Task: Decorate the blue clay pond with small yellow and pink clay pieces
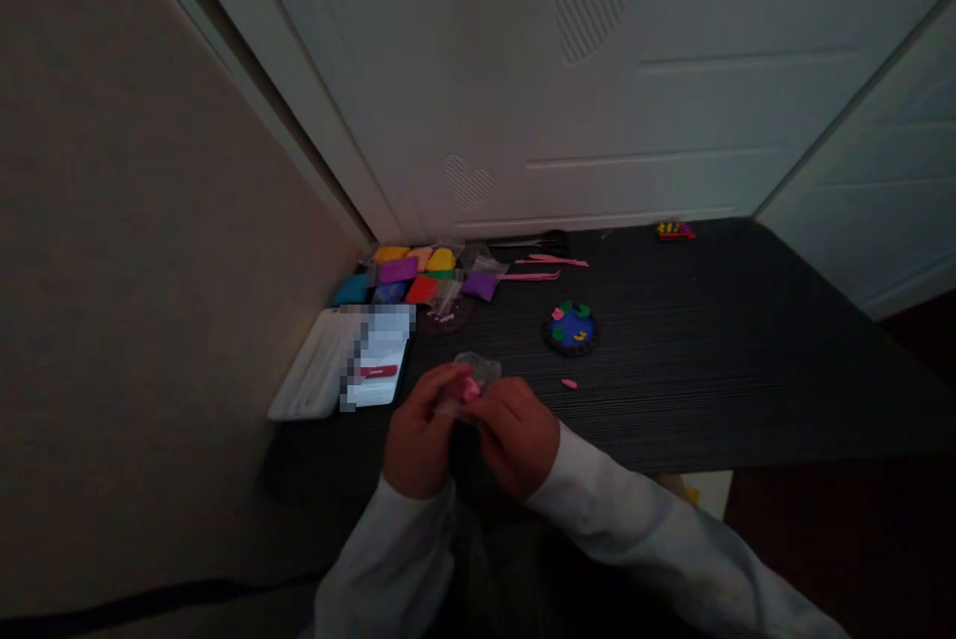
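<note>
My left hand (pixel 419 432) and my right hand (pixel 521 432) meet near the front edge of the dark table. Between their fingertips is a clear plastic bag (pixel 484 366) with a lump of pink clay (pixel 470 388) in it. Both hands are closed on the bag, though the exact finger grip is blurred. Right of them lies a small pink clay piece (pixel 569 383). Behind that piece sits a round blue clay pond (pixel 572 328) with a dark rim, green leaves, a pink flower and yellow bits.
Bags of coloured clay (pixel 398 269) are heaped at the back left. A lit phone (pixel 377 360) rests against a white case (pixel 314 365). Pink modelling tools (pixel 534 277) and a black-handled tool (pixel 553 239) lie behind. A small colourful piece (pixel 675 231) stands by the white panel.
</note>
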`<state>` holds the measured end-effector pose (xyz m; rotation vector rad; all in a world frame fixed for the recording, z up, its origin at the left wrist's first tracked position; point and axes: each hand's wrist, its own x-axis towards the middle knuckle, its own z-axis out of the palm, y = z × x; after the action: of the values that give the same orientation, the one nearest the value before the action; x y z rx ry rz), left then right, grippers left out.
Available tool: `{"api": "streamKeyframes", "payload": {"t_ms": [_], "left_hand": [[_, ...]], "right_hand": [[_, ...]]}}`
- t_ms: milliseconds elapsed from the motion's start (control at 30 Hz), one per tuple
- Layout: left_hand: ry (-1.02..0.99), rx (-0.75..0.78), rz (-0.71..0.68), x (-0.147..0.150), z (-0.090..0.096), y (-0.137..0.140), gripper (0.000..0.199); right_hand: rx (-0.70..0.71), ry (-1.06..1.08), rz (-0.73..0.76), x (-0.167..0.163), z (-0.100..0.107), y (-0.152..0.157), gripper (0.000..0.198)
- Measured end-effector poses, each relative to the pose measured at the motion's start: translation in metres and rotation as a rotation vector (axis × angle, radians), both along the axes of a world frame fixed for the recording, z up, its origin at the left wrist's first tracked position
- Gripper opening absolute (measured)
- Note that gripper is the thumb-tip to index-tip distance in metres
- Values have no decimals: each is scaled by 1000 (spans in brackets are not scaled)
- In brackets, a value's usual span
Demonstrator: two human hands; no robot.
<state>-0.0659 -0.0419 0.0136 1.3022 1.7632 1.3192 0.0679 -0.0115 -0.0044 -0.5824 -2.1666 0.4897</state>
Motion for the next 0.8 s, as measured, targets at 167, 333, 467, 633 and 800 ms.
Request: {"api": "streamKeyframes", "payload": {"t_ms": [167,333,467,633,800], "left_hand": [[-116,-91,-199,-4,8,-6,37],[-159,-82,-150,-2,6,-7,49],[-75,-113,-89,1,11,-6,46],[182,-64,132,6,8,-5,30],[171,-29,125,6,-3,-4,24]], "right_hand": [[25,26,-34,11,-1,9,24],[-57,-14,-32,15,2,6,26],[-134,-19,-33,13,10,-2,26],[-152,-31,-8,5,11,-11,9],[-104,-105,-23,1,5,-12,6]]}}
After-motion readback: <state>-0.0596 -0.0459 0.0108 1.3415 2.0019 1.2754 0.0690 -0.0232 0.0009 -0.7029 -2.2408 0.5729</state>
